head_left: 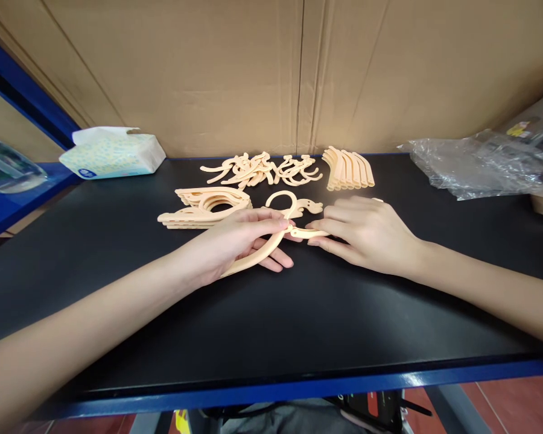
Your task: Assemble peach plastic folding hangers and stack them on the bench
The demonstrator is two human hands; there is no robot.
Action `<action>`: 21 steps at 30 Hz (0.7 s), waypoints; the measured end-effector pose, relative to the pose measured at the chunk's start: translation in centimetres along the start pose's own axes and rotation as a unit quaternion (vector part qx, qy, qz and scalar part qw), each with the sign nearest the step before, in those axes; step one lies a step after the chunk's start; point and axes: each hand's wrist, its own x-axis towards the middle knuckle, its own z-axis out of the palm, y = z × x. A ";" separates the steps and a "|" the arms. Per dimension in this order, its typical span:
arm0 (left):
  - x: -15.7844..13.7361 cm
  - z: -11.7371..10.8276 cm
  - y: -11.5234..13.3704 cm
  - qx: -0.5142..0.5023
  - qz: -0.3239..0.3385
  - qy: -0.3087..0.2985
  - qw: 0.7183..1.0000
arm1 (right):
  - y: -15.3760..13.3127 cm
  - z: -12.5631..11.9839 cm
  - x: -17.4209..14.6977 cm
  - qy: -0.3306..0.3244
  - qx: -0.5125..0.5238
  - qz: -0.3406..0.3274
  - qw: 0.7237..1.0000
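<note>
A cream plastic folding hanger (259, 255) hangs between my two hands, its curved hook (282, 198) standing up at the joint. My left hand (248, 238) pinches it by that joint, and one arm of the hanger slants down across the palm. On the other side, my right hand (364, 232) has its fingers on the second arm piece (306, 233), whose outer end they hide. Just behind lies a cream animal-shaped piece (310, 206), partly covered by the hook and left hand. A stack of folded hangers (185, 217) rests behind my left wrist.
Along the back lie a pile of loose cream pieces (253, 169), several hooks (298, 170) and a row of curved arms (349, 169). A tissue pack (113, 154) sits back left; clear plastic bags (475, 163) lie back right. Cardboard (235, 78) walls the rear of the black table (271, 325).
</note>
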 end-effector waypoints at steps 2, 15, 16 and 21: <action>0.0 0.0 0.0 0.007 0.005 -0.014 1.000 | 0.0 0.0 0.0 0.001 -0.015 -0.002 1.000; -0.1 0.0 0.1 0.043 0.031 -0.035 0.998 | -0.4 -0.1 -0.2 0.030 -0.055 -0.032 0.998; -0.1 0.0 0.1 0.046 0.034 -0.034 0.998 | -0.4 -0.1 -0.2 0.034 -0.052 -0.034 0.998; 0.0 0.0 0.0 0.056 0.053 -0.031 0.997 | -0.8 -0.3 -0.2 0.031 -0.030 -0.044 0.998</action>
